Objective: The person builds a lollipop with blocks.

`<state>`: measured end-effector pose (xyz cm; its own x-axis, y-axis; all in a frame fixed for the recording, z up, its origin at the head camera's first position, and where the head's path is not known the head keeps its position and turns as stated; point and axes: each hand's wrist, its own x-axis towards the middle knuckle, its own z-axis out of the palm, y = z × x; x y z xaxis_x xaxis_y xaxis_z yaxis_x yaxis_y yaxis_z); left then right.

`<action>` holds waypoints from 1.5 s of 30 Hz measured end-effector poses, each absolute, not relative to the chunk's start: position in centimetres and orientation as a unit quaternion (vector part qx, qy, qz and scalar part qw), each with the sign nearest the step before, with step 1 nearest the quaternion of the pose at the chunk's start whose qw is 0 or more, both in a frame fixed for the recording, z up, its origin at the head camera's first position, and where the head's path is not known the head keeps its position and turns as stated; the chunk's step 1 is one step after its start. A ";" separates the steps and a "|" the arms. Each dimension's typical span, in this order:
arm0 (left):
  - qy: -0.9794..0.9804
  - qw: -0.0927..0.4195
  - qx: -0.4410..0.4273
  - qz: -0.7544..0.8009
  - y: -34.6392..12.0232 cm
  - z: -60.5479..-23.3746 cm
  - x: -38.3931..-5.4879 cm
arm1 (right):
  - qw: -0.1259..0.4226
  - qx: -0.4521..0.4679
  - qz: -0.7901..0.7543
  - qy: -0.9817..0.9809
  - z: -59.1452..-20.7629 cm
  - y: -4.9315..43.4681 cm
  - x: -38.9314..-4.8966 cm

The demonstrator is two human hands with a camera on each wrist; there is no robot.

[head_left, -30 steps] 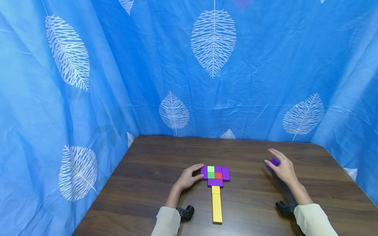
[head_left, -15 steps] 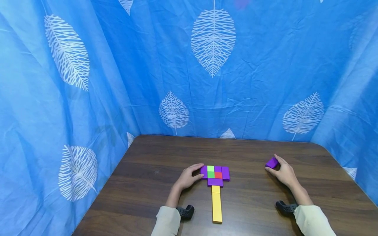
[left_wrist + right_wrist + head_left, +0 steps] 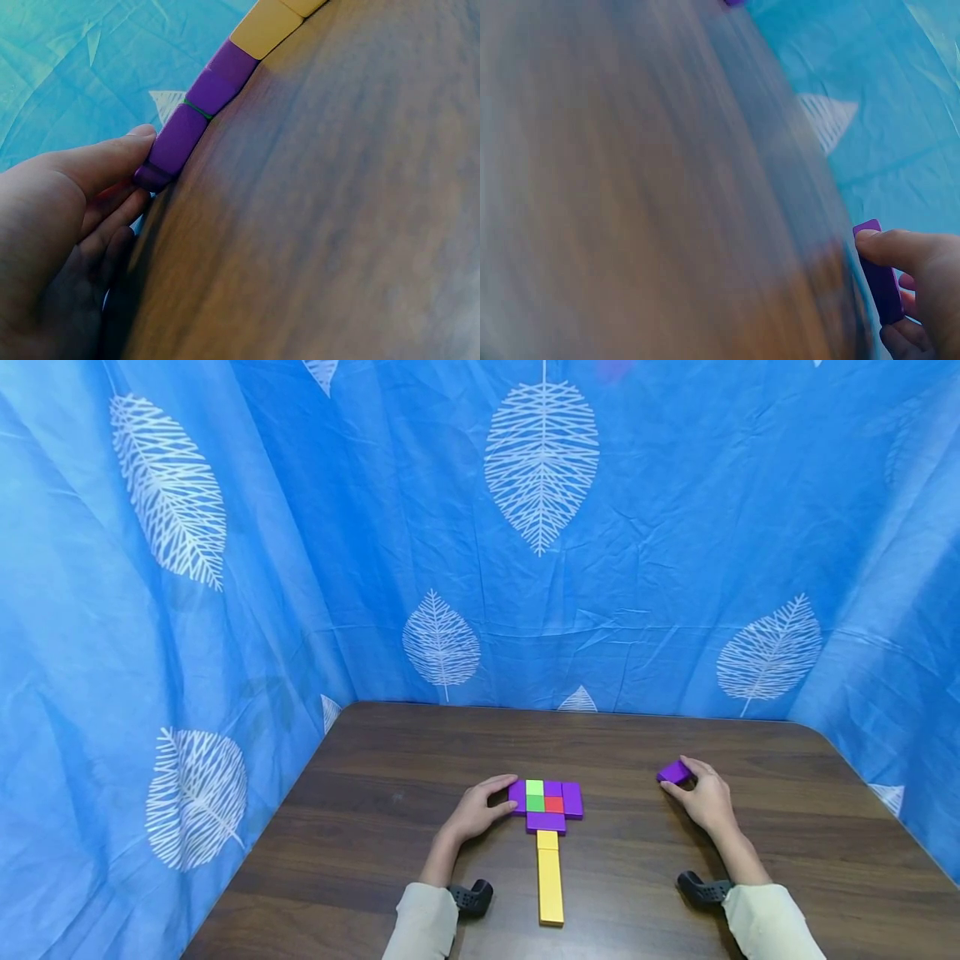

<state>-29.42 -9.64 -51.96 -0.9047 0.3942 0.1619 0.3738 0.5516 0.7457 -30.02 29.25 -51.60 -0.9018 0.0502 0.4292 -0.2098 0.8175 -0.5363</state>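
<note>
In the head view, flat coloured blocks lie joined on the table. My left hand [image 3: 472, 814] pinches the left purple block [image 3: 516, 797] of this group between thumb and fingers. Beside that block sit a light green block [image 3: 534, 787], a green block [image 3: 534, 803], a small purple block [image 3: 552, 787] and a red block [image 3: 553, 804]. Another purple block [image 3: 572, 800] closes the right side, and one more purple block [image 3: 546, 822] lies below. To the right, my right hand [image 3: 708, 797] grips a separate purple block [image 3: 673, 772]; in the right wrist view the thumb presses on that purple block [image 3: 881, 281].
A short yellow block [image 3: 547, 840] and a long yellow block [image 3: 551, 887] run from the group towards me. The dark wooden table [image 3: 420, 735] ends at a blue curtain [image 3: 637, 568] with white leaf prints. Each wrist wears a black camera mount [image 3: 472, 898].
My right hand closed its thumb and fingers on the separate purple block, then moved left with it. My left hand has stayed at the left purple block.
</note>
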 end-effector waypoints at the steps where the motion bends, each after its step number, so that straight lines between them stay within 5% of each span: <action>1: 0.881 0.012 0.220 0.419 -9.7 -52.0 -29.4 | 0.224 0.045 0.303 -0.925 -51.6 28.8 -30.1; 18: 0.883 0.015 0.217 0.416 -9.7 -51.8 -29.3 | 0.278 0.056 0.341 -0.896 -51.9 20.1 -30.6; 34: 0.883 0.009 0.220 0.415 -9.8 -51.9 -29.4 | 0.295 0.056 0.316 -0.900 -53.1 18.1 -30.2; 45: 0.882 0.008 0.223 0.415 -9.9 -51.8 -29.4 | 0.215 0.115 0.366 -0.898 -53.0 19.9 -30.7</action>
<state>-29.35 -9.87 -51.85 -0.9005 0.3994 0.1717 0.3869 0.5562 0.7355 -30.68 19.94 -53.00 -0.8814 -0.0488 0.4698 -0.3634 0.7054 -0.6085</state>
